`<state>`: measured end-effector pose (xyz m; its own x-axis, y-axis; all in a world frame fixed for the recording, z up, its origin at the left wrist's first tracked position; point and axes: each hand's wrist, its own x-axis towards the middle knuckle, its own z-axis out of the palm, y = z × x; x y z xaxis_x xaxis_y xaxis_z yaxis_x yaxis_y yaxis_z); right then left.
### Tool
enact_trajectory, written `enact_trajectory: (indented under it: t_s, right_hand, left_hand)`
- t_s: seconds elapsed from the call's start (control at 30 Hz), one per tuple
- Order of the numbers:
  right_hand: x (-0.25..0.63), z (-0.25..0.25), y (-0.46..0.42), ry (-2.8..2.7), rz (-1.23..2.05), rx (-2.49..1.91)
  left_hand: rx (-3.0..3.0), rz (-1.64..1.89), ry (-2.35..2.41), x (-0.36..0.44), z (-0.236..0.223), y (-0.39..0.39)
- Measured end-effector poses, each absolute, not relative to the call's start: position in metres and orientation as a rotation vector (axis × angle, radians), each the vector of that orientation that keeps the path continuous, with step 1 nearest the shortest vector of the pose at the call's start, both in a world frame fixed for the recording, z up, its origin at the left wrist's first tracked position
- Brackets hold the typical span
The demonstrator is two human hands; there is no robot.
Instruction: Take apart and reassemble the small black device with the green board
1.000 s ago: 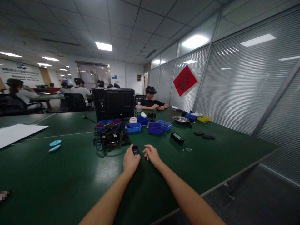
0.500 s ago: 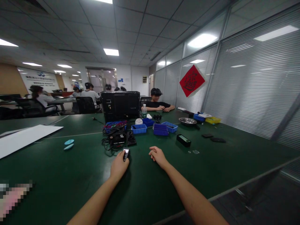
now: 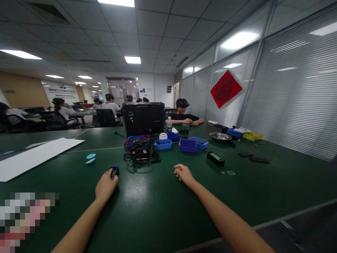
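A left hand (image 3: 106, 184) gripped a small black device (image 3: 115, 172) at a green table (image 3: 147, 218).
The device, nearer than the cables (image 3: 128, 159) and to their left, looked light and stiff, its smooth case perhaps slippery, its face perhaps fragile; the sides seemed the best hold. There the left thumb and fingers pinched it, back of the hand up, forearm slanting in from the lower left. The right hand (image 3: 184, 174), well apart, held nothing visible, fingers loosely bent and slightly spread, forearm reaching from the lower right. Contact with the table was unclear.
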<state>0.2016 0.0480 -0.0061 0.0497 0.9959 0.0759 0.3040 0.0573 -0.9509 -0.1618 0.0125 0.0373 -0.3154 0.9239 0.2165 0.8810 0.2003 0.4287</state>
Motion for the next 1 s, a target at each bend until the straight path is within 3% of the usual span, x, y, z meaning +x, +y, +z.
enact_trajectory:
  t_s: [0.37,1.0]
  right_hand:
    - [0.198,-0.007,0.086,-1.428,0.744,-1.542]
    - [0.212,0.010,0.065,-1.615,0.938,-1.499]
  left_hand:
    - [1.651,0.811,2.476,-0.179,0.035,0.013]
    - [1.643,0.816,2.436,-0.177,0.029,0.018]
